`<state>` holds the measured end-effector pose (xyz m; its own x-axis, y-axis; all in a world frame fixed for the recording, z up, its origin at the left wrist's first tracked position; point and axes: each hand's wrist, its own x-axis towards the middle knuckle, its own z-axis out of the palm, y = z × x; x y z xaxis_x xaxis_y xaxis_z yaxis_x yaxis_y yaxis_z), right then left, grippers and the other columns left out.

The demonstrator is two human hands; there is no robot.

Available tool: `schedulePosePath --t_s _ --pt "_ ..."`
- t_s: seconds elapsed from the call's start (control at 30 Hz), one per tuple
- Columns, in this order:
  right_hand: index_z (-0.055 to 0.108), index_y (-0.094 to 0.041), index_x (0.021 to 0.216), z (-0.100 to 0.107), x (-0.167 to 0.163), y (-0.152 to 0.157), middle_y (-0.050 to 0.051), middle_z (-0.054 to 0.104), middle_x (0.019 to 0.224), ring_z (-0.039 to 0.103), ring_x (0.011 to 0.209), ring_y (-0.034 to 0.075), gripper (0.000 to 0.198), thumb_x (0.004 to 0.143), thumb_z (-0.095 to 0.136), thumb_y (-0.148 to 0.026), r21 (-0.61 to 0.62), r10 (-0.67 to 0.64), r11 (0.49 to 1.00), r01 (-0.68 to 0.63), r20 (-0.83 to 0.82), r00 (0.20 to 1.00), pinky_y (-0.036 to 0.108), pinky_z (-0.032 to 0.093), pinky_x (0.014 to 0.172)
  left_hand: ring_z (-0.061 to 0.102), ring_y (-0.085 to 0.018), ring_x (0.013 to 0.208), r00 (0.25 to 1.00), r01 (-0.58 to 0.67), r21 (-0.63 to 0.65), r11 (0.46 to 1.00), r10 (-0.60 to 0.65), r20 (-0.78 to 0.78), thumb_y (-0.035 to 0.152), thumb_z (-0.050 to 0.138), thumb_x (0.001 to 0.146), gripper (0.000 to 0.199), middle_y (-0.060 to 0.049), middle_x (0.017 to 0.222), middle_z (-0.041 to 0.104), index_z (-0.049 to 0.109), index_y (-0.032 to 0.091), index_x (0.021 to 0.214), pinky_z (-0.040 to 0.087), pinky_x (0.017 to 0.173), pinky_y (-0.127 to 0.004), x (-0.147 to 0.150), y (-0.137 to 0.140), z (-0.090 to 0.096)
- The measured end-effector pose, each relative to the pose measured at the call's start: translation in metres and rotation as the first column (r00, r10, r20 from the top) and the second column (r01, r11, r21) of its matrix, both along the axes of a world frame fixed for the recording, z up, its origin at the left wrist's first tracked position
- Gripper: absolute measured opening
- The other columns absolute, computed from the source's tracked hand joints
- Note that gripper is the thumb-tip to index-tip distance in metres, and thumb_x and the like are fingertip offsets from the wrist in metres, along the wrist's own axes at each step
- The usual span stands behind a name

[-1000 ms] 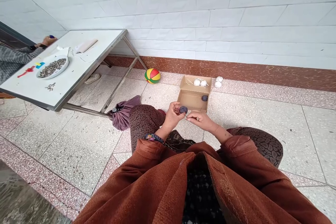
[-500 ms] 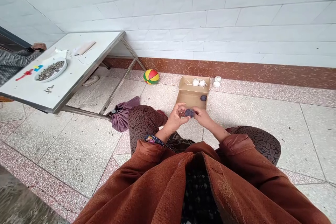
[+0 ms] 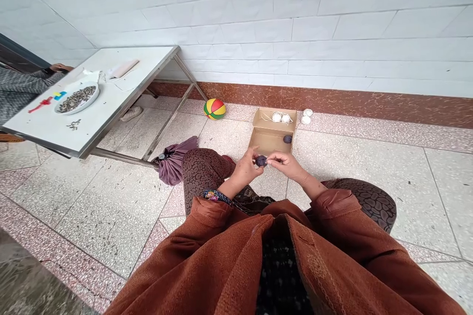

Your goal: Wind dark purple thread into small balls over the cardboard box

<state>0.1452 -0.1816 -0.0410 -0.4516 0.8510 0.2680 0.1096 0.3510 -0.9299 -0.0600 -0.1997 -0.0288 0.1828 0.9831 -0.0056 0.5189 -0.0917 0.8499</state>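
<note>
A small dark purple-grey ball of yarn sits between the thumb and fingers of my left hand, above the near edge of an open cardboard box. At the ball's right side, my right hand has its thumb and forefinger pinched together; whatever lies in the pinch is too small to make out. A second dark yarn ball rests in the box's near half. White yarn balls lie in the far half, and more white balls are on the floor just right of the box.
To the left stands a white table with a dish of sunflower seeds. A coloured ball lies by the wall, and a purple cloth bag is beside my left knee. Another person's sleeve shows beyond the table.
My right hand has drawn slightly right, from touching the ball to pinching at its side. The yarn ball in my left hand has shifted a little left.
</note>
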Motion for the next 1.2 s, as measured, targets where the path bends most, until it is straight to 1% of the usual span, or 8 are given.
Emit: schedulePosePath --t_s 0.17,0.33,0.53,0.67,0.77,0.97,1.1,1.2 --pt "0.070 -0.022 0.082 -0.003 0.001 0.007 0.001 0.065 0.078 0.059 0.076 0.018 0.022 0.093 0.064 -0.040 -0.021 -0.177 0.984 0.176 -0.053 0.983 0.031 0.045 0.075 0.061 -0.015 0.091 0.963 0.171 0.013 0.985 -0.170 0.208 0.010 0.072 0.068 0.077 -0.001 0.099 0.058 0.044 0.022 0.139 0.051 0.086 -0.032 0.013 -0.007 0.004" --pt "0.066 -0.021 0.081 -0.022 -0.007 0.008 0.001 0.065 0.078 0.057 0.074 0.018 0.019 0.091 0.059 -0.036 -0.122 -0.204 0.971 0.204 0.011 0.979 0.030 0.043 0.072 0.061 -0.013 0.092 0.917 0.146 0.028 0.989 -0.146 0.371 0.012 0.070 0.073 0.073 -0.001 0.100 0.059 0.041 0.022 0.139 0.049 0.086 -0.030 0.017 -0.008 0.016" --pt "0.056 -0.021 0.068 -0.029 -0.013 0.001 -0.002 0.054 0.067 0.051 0.065 0.015 0.024 0.091 0.059 -0.029 -0.013 -0.119 0.992 0.122 0.156 0.981 0.027 0.037 0.063 0.061 -0.014 0.089 0.916 -0.063 -0.025 0.998 0.068 0.395 0.016 0.073 0.070 0.072 0.000 0.095 0.060 0.042 0.022 0.135 0.049 0.078 -0.028 0.012 -0.001 0.013" --pt "0.065 -0.022 0.077 -0.019 -0.011 -0.003 0.001 0.062 0.076 0.056 0.068 0.016 0.019 0.093 0.062 -0.032 0.083 0.017 0.996 -0.032 0.175 0.984 0.028 0.041 0.068 0.061 -0.013 0.084 0.935 -0.143 -0.034 0.989 0.146 0.324 0.015 0.073 0.068 0.073 0.001 0.090 0.059 0.045 0.021 0.134 0.048 0.076 -0.028 0.006 0.003 0.010" --pt "0.069 -0.022 0.084 -0.008 -0.008 -0.004 0.002 0.066 0.079 0.058 0.070 0.017 0.021 0.094 0.062 -0.039 0.058 0.121 0.990 -0.129 0.128 0.984 0.029 0.044 0.070 0.060 -0.013 0.081 0.961 -0.159 -0.016 0.987 0.158 0.226 0.012 0.073 0.066 0.074 0.002 0.089 0.059 0.046 0.020 0.134 0.048 0.076 -0.028 0.002 0.005 0.008" --pt "0.071 -0.021 0.087 0.003 0.002 0.003 0.002 0.065 0.079 0.057 0.071 0.017 0.031 0.093 0.064 -0.051 -0.097 -0.041 0.995 0.034 -0.067 0.997 0.030 0.045 0.069 0.059 -0.014 0.083 0.993 -0.016 -0.003 1.000 0.016 0.119 0.008 0.072 0.064 0.075 0.001 0.092 0.059 0.051 0.021 0.134 0.048 0.080 -0.030 0.004 0.000 0.003" --pt "0.069 -0.021 0.085 -0.002 0.002 0.010 0.001 0.064 0.080 0.056 0.076 0.017 0.028 0.091 0.066 -0.048 -0.136 -0.213 0.971 0.196 -0.118 0.970 0.031 0.044 0.075 0.059 -0.013 0.085 0.965 0.148 0.007 0.989 -0.146 0.219 0.009 0.073 0.066 0.073 0.001 0.095 0.059 0.050 0.022 0.134 0.048 0.085 -0.031 0.013 -0.007 0.010" --pt "0.066 -0.021 0.083 -0.011 -0.003 0.010 -0.001 0.061 0.076 0.053 0.071 0.016 0.028 0.090 0.065 -0.048 -0.190 -0.234 0.958 0.215 -0.084 0.969 0.030 0.043 0.072 0.060 -0.013 0.088 0.925 0.181 0.006 0.983 -0.172 0.339 0.012 0.072 0.069 0.071 0.000 0.098 0.059 0.046 0.022 0.135 0.049 0.087 -0.031 0.017 -0.009 0.018"
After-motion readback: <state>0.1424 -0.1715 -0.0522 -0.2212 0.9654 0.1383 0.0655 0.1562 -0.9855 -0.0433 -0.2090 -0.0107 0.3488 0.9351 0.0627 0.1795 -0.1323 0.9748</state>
